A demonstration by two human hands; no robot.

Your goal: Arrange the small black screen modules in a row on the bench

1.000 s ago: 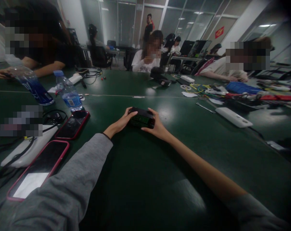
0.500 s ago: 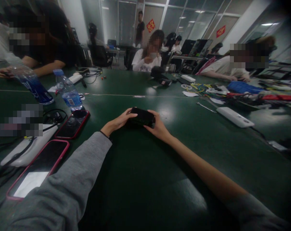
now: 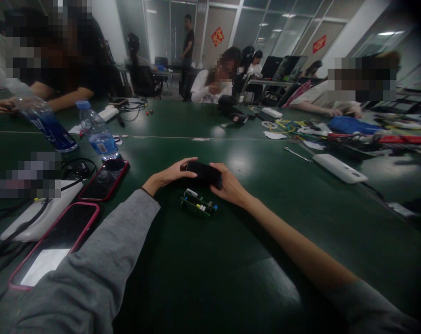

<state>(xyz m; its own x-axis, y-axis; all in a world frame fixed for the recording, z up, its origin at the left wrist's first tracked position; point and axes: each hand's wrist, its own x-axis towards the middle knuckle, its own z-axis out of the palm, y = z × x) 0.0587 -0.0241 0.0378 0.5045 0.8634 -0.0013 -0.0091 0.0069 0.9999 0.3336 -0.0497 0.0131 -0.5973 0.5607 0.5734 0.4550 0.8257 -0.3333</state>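
Note:
A black rectangular case (image 3: 202,171) is held between both hands, tilted just above the green tabletop (image 3: 196,260). My left hand (image 3: 173,172) is closed on its left end, thumb along the near edge. On the right end, my right hand (image 3: 229,185) grips with its fingers over the top and side. Right in front of the case, on the near side, a small green circuit board (image 3: 198,204) with white, yellow and blue parts lies on the table, touched by neither hand. The inside of the case cannot be made out.
At left lie a red-edged phone (image 3: 105,180), a pink-edged phone (image 3: 57,246) and a water bottle (image 3: 98,132). To the right are a white power strip (image 3: 340,169), a wrench (image 3: 297,154) and tangled cables (image 3: 290,125). Other people sit around the table.
The circuit board now lies on the table, out from the case. My hands have tilted the case, and it sits slightly lower in view. A person in the background has shifted left.

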